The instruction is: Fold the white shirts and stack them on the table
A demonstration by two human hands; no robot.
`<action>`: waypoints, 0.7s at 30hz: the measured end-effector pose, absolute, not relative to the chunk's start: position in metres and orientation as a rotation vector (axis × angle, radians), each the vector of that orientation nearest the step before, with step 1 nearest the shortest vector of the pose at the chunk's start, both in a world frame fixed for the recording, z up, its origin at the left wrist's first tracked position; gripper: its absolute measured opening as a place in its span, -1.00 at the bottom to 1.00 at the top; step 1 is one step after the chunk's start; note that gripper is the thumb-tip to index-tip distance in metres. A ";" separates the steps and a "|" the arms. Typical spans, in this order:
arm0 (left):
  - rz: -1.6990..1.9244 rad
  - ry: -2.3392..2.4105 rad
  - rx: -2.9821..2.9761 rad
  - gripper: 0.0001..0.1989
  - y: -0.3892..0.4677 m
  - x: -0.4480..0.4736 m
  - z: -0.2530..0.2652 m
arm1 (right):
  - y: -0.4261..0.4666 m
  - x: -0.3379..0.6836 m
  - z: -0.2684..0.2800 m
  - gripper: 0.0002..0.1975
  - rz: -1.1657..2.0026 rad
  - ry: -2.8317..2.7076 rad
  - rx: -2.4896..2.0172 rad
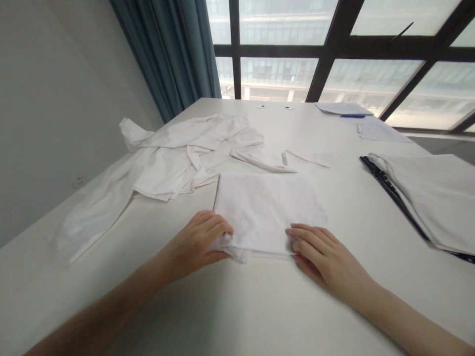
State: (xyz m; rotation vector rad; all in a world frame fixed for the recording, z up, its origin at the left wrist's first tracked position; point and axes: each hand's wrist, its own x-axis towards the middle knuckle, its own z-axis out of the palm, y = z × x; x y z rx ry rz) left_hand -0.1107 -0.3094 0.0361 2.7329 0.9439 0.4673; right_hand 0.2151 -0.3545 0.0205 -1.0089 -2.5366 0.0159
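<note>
A white cloth folded into a rectangle lies flat on the white table in front of me. My left hand grips its near left corner, fingers curled on top and thumb at the edge below. A small crumpled bit of fabric pokes out under the near edge beside that thumb. At the near right corner, my right hand has its fingers bent over the cloth's edge, with the thumb low beside it. Two thin white strips of fabric lie just beyond the far edge.
Loose white garments are heaped at the left. At the right, folded white fabric rests on a black item. Papers and a blue pen lie at the far right. A blue curtain hangs by the window.
</note>
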 end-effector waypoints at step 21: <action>0.267 0.913 2.490 -0.59 -0.303 -0.135 0.056 | -0.355 0.217 0.024 -0.81 0.112 -2.397 -0.903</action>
